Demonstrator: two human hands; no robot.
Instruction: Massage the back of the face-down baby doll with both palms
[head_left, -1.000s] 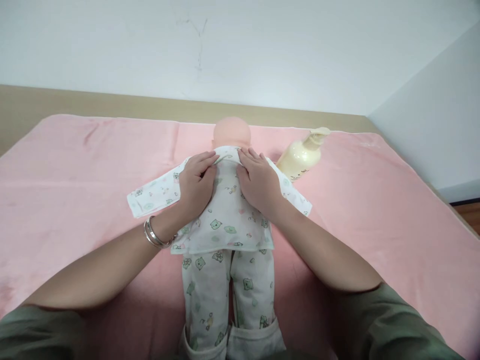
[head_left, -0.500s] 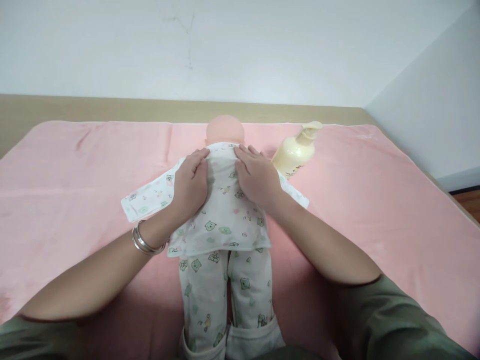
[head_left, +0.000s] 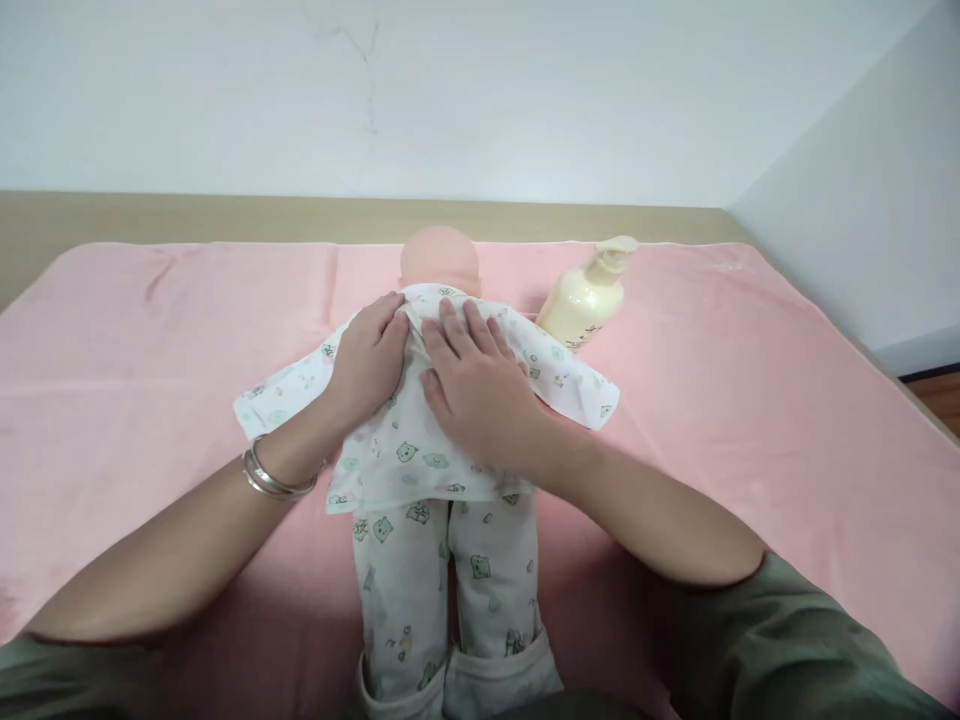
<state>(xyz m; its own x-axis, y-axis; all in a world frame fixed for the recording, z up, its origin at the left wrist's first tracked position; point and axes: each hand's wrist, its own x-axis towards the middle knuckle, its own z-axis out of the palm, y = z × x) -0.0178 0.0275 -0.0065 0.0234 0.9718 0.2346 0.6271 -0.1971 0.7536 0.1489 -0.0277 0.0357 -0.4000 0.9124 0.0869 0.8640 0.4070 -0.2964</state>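
Note:
A baby doll [head_left: 441,258] in a white printed top [head_left: 420,470] and matching trousers [head_left: 409,580] lies with its back up, head toward the wall. My left hand [head_left: 371,355] rests over its left-hand shoulder, fingers extended along the cloth. Across the upper back, my right hand [head_left: 480,385] lies flat with its fingers spread. The doll's sleeves stretch out to both sides. A cream pump bottle [head_left: 583,305] leans beside the right-hand sleeve, just past my right hand. The doll's face is hidden.
A pink sheet [head_left: 750,400] covers the wooden-coloured surface [head_left: 225,215] under the doll. Behind it rises a white wall [head_left: 525,100] with fine cracks, and another wall [head_left: 877,200] stands at the right.
My right hand has slid inward and down from the right-hand shoulder onto the middle of the back, baring the right sleeve. My left hand stays at the shoulder; the view has shifted slightly.

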